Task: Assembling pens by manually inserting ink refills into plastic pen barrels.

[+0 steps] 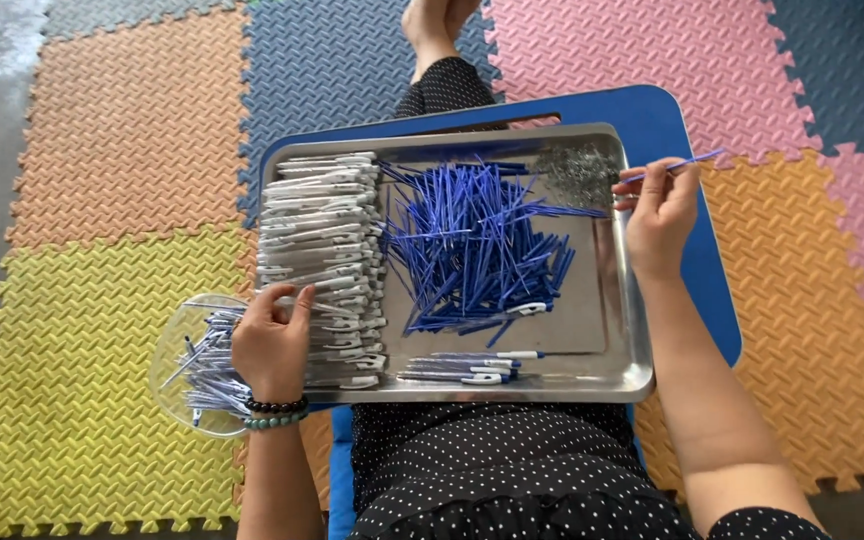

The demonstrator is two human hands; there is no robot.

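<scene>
From the head camera, a shallow rectangular steel tray [607, 330] rests on a blue lap board [657, 115] across the person's legs. The right hand [660, 208] pinches a thin blue plastic refill [677, 165] between thumb and fingertips, just above the tray's right rim beside a small heap of tiny metal springs [577, 172]. The left hand [274, 338], fingers curled, grips a white pen barrel [297, 292] at the edge of the stacked white pen barrels [320, 262]. A loose pile of blue refills [472, 245] fills the tray's middle. A clear plastic bowl [174, 345] of pens sits left.
</scene>
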